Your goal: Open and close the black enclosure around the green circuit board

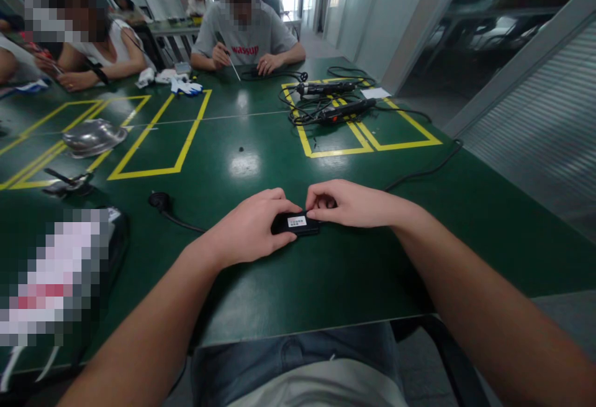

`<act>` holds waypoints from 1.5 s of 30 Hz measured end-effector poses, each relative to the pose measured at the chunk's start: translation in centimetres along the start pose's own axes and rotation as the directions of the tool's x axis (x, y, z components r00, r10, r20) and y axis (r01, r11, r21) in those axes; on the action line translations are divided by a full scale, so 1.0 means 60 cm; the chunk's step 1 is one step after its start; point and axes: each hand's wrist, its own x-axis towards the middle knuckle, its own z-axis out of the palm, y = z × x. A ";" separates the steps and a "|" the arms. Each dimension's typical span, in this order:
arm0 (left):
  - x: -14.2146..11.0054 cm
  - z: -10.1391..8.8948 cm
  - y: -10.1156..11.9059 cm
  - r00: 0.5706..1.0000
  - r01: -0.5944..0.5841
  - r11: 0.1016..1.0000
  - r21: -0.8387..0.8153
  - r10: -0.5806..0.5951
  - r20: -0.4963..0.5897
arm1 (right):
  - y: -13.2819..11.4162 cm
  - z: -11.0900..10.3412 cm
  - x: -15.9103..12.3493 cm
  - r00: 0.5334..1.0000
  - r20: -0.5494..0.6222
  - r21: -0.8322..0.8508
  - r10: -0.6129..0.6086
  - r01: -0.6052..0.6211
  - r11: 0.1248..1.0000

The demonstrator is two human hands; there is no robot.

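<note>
A small black power adapter [307, 229] with a white label lies on the green table in front of me. My left hand [254, 224] grips its left end, thumb on the near side and fingers on the far side. At the adapter's right end, the thumb and curled fingers of my right hand [347, 203] pinch its far corner; the fingertips are partly hidden. A black cord with a plug [159, 201] comes out beneath my left hand. Another black cord [421, 174] runs from behind my right wrist toward the table's right edge.
Yellow tape marks rectangles on the table [261, 314]. Corded black tools [344, 111] lie at the back right. At left are a shiny metal bowl-like part [94, 137], a dark metal piece [69, 182] and a blurred-out bag-like object [56, 277]. Across the table a person [246, 35] holds a thin rod.
</note>
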 end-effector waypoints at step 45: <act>0.023 0.018 -0.055 0.956 0.209 0.974 0.083 -0.185 -0.226 | -0.016 -0.008 -0.014 0.997 0.019 -0.096 0.071 -0.068 0.993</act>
